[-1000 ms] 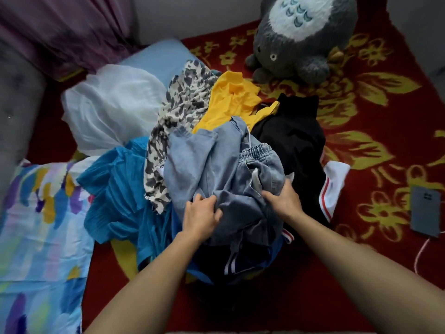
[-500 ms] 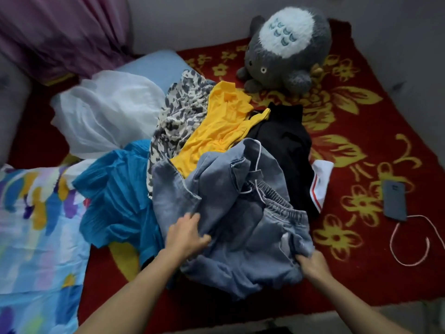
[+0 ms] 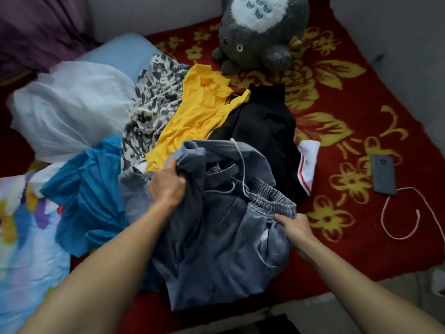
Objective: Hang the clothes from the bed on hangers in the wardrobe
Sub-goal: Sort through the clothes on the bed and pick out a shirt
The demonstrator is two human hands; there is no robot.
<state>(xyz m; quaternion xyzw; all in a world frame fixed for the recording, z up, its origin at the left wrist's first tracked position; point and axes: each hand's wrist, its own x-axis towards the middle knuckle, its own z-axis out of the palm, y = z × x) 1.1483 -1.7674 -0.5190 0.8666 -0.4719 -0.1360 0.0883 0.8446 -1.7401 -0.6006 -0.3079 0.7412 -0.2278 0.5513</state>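
Where hands clutch, denim trousers bunched.

The plush toy at 12 o'clock is cut by the top edge — the blue pillow lies half hidden under the white garment.

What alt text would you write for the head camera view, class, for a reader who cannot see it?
Two bare hands, left hand and right hand, grip grey-blue jeans on top of a pile of clothes on a red floral bedspread. Behind lie a yellow top, a black garment and a grey plush toy.
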